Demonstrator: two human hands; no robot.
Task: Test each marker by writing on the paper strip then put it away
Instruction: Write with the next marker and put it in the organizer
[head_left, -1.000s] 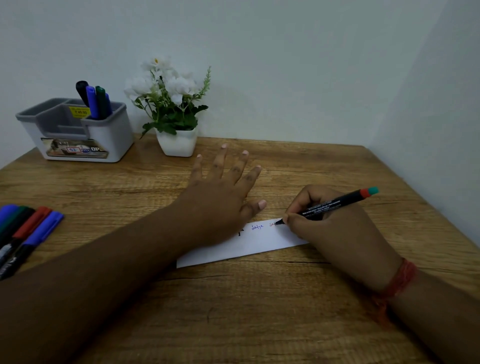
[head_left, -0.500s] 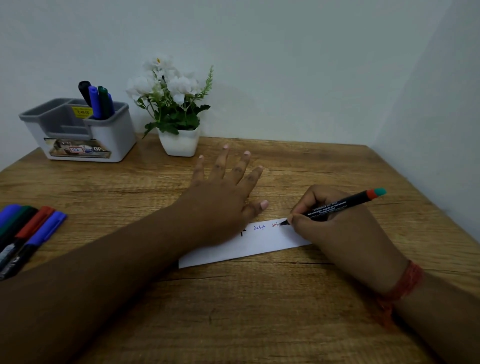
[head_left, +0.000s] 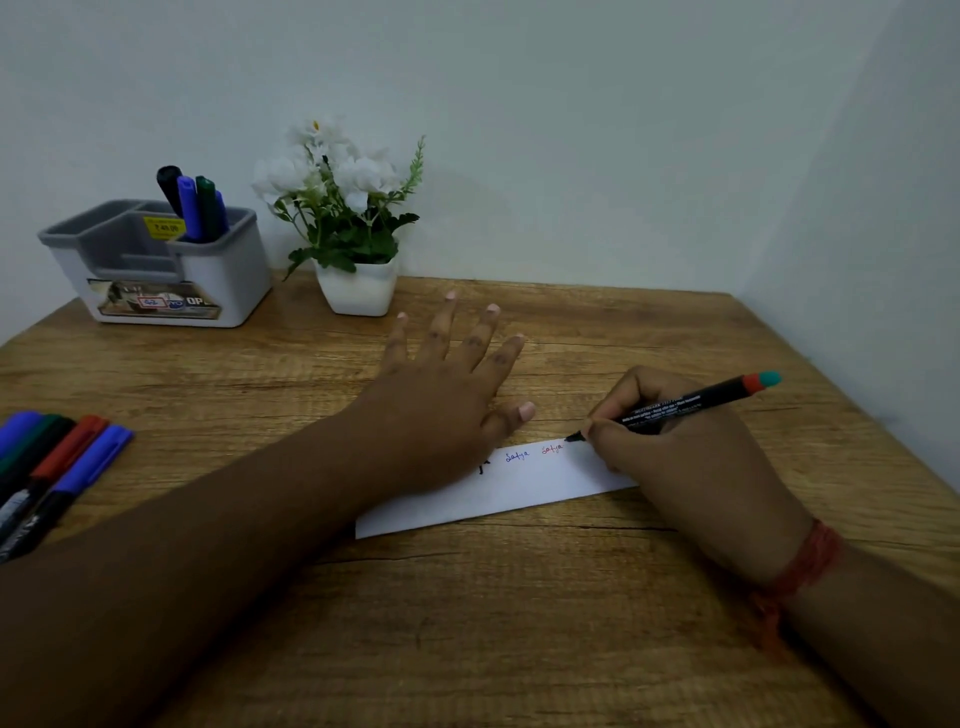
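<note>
Capped markers (head_left: 47, 467) lay at the worktop's (head_left: 519, 623) left edge, more stood in the grey organiser (head_left: 156, 270). The left hand (head_left: 441, 410), fingers spread flat, pressed the paper strip (head_left: 519, 488). The right hand (head_left: 670, 457) gripped a black marker (head_left: 680, 405), tip on the strip's far edge.

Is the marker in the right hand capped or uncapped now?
Uncapped: the marker shows a bare dark tip touching the paper strip, gripped by the right hand.
</note>
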